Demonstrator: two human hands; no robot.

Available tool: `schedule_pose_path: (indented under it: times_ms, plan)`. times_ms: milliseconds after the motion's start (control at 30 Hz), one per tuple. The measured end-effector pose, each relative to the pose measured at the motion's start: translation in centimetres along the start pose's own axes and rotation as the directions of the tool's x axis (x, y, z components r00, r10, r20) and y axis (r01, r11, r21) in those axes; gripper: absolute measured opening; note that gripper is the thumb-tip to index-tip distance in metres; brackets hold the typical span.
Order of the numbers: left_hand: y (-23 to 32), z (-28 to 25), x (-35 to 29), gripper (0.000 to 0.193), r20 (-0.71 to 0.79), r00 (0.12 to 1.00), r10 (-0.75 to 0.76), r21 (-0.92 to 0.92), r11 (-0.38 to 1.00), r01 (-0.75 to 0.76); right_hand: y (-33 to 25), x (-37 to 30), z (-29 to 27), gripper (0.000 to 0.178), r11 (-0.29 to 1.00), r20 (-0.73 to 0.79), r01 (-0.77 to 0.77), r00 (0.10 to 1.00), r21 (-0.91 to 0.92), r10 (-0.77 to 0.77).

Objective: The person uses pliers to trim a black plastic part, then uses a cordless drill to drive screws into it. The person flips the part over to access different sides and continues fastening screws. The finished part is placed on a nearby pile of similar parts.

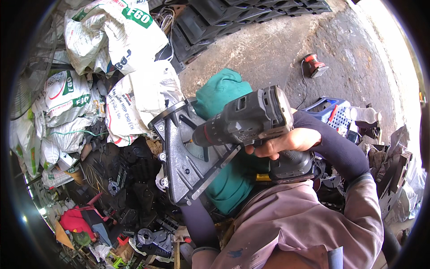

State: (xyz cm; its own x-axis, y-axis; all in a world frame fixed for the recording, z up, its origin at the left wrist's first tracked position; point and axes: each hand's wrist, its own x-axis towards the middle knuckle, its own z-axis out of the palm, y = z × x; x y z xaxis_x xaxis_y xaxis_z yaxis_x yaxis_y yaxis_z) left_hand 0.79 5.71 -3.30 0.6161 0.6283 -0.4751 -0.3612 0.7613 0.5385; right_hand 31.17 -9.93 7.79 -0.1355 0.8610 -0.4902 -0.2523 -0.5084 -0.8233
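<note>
A dark grey cordless drill (251, 114) is in my right hand (293, 141), whose fingers wrap its grip. Its front end points left, against or just above a ribbed black casting (192, 172) with a flat rim and bolt heads along its edge; I cannot tell whether the bit touches. The casting is tilted over my teal-covered leg (224, 92). From below, my left forearm (199, 224) in a dark sleeve reaches up behind the casting. That hand's fingers are hidden there.
White printed sacks (118, 36) are heaped at upper left. Black moulded panels (215, 20) lie along the top. A red corded power tool (316, 66) rests on the floor near a blue plastic basket (331, 110). Black parts (152, 240) crowd the lower left, near a person in red (75, 222).
</note>
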Motion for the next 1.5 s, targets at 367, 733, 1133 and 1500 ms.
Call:
schedule_pose_path:
  times_ms: [367,733,1133,1500]
  plan:
    - [-0.5,0.1,0.1,0.041,0.027,1.0,0.005,-0.015,1.0,-0.005,0.7,0.2,-0.3,0.03,1.0,0.048,0.015,0.999,-0.009,-0.014]
    - [-1.7,-0.5,-0.3,0.041,0.071,0.997,0.006,-0.076,0.997,-0.001,1.5,-0.3,-1.9,0.02,0.993,0.014,0.033,0.999,0.117,-0.035]
    - [-2.0,-0.4,-0.5,0.041,0.104,0.995,0.006,-0.094,0.996,0.004,-0.3,0.1,-1.3,0.025,0.999,-0.01,-0.029,1.0,0.04,0.03]
    - [-1.0,-0.6,-0.4,0.04,0.049,0.998,-0.029,-0.01,1.0,0.03,0.7,-0.3,-1.1,0.024,1.0,-0.074,-0.023,0.997,-0.007,0.022]
